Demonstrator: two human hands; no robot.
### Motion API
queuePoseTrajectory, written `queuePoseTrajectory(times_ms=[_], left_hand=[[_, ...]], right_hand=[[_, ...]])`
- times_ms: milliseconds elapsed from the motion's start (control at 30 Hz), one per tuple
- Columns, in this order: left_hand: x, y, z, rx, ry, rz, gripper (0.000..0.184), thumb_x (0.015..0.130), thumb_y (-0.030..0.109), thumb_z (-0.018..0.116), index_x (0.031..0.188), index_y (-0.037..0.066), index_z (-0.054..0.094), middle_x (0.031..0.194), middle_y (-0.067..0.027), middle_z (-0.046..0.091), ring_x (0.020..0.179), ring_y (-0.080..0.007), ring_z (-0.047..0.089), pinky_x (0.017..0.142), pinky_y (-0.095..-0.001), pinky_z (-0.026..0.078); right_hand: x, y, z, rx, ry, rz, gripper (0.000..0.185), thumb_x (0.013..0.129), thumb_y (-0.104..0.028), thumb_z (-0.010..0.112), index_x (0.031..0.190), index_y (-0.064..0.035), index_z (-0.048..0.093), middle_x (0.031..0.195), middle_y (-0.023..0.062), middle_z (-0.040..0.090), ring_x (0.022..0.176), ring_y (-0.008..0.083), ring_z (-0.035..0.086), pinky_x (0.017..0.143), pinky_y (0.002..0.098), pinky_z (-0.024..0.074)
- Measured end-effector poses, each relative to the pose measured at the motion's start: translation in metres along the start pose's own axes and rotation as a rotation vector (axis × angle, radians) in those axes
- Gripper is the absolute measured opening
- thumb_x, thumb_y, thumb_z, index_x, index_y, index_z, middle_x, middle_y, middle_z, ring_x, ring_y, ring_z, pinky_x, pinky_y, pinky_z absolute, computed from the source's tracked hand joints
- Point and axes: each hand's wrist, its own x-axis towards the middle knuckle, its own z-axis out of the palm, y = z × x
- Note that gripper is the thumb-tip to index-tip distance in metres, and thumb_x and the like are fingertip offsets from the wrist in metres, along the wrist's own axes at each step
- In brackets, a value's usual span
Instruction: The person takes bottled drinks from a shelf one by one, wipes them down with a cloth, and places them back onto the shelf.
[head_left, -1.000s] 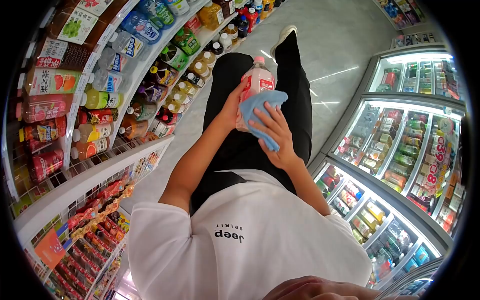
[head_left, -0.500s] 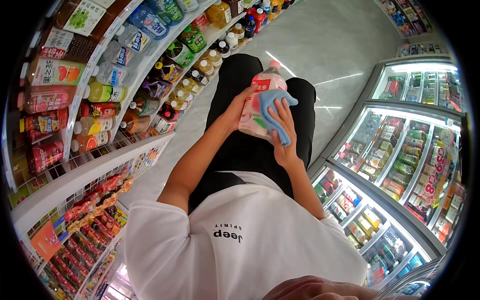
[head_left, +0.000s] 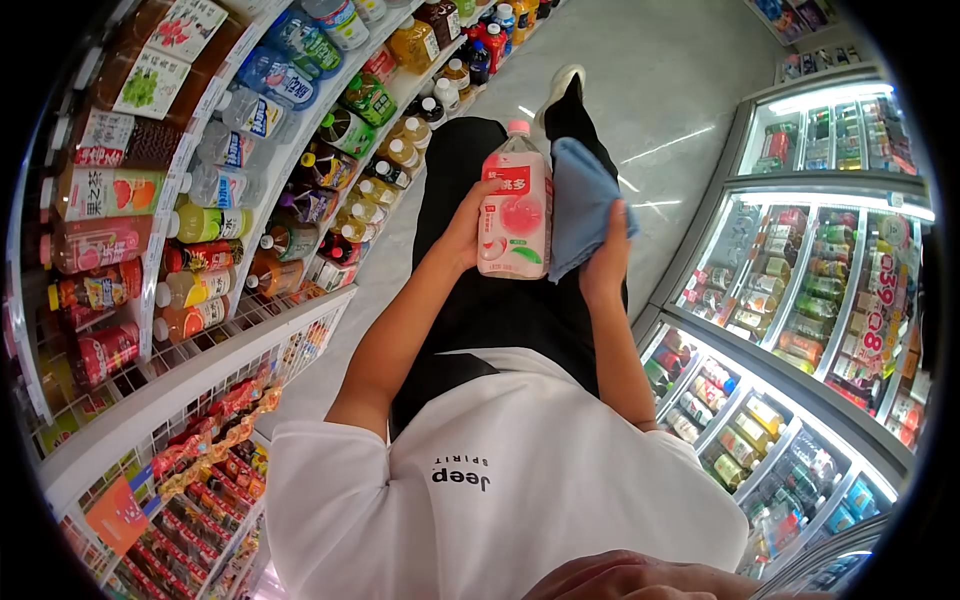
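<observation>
1. The left hand (head_left: 465, 228) is gripping the pink bottle (head_left: 518, 225) along its left side.
2. The bottle is lying over the black trousers (head_left: 520, 325), its peach label facing the camera.
3. The right hand (head_left: 608, 255) is pinching a blue cloth (head_left: 580, 200) just right of the bottle; whether cloth and bottle are touching, I cannot tell.
4. Drink shelves (head_left: 312, 118) are standing left of the bottle, lit coolers (head_left: 820, 184) right.
</observation>
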Motion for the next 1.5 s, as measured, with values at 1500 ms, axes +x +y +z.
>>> queuePoseTrajectory(times_ms=[1500], left_hand=[[-0.003, -0.002, -0.008, -0.111, 0.039, 0.147, 0.054, 0.099, 0.049, 0.044, 0.131, 0.008, 0.057, 0.120, -0.0130, 0.067, 0.102, -0.0262, 0.069, 0.089, -0.0385, 0.057]], right_hand=[[0.002, 0.019, 0.023, -1.036, -0.736, -0.744, 0.045, 0.093, -0.015, 0.058, 0.138, -0.0154, 0.060, 0.152, 0.0097, 0.045, 0.147, 0.0356, 0.030, 0.121, 0.0529, 0.0159]])
